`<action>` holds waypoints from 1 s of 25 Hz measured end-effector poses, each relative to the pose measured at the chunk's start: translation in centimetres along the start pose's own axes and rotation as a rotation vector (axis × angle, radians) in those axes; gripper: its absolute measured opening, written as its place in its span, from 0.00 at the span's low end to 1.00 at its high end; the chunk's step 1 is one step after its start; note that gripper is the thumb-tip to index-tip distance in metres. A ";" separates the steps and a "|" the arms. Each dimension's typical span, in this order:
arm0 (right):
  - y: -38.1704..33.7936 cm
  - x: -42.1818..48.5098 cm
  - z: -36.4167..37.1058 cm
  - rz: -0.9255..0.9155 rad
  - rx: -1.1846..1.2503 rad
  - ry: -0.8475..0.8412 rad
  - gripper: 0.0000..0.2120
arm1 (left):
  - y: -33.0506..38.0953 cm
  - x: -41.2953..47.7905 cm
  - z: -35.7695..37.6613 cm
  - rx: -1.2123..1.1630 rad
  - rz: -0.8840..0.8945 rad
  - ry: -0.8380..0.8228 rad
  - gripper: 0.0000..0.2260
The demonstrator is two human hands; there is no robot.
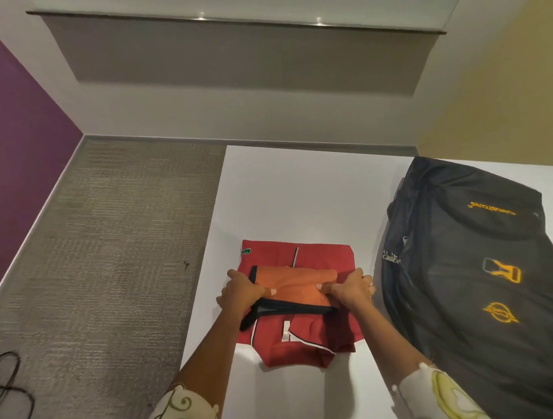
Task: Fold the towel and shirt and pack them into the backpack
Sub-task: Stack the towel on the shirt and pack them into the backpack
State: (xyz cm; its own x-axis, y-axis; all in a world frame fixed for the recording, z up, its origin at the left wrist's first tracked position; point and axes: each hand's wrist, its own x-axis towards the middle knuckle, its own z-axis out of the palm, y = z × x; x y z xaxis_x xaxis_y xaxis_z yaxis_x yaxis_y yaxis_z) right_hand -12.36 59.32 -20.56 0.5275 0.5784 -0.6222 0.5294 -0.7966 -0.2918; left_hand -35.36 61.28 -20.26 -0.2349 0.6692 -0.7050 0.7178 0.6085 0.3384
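While both hands, left hand (241,293) and right hand (351,290), are gripping the folded orange towel (296,287) on the red shirt (321,258) mid-table (299,183), folding is looking done. Packing is still pending; the backpack (467,264) is lying to the right, zipper apparently shut.

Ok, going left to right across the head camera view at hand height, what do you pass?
Carpet → left hand → orange cloth on the red shirt → right hand → black backpack.
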 end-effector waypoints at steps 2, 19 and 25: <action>0.0 0.6 0.0 0.049 0.009 -0.039 0.53 | 0.0 0.5 -0.1 -0.108 -0.040 -0.053 0.48; -0.3 -1.9 0.2 -0.041 0.287 0.009 0.43 | 0.1 -0.4 0.5 -0.538 -0.027 -0.178 0.26; -1.3 -4.7 0.1 -0.131 0.181 0.022 0.55 | 0.8 -2.7 0.5 -0.383 0.028 -0.061 0.19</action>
State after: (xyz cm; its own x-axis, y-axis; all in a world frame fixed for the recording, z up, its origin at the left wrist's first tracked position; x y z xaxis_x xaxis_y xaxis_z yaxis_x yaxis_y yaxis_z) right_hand -15.61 57.61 -17.30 0.4774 0.6815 -0.5546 0.4675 -0.7315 -0.4964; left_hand -33.82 59.77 -18.36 -0.1708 0.6683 -0.7240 0.4236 0.7132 0.5584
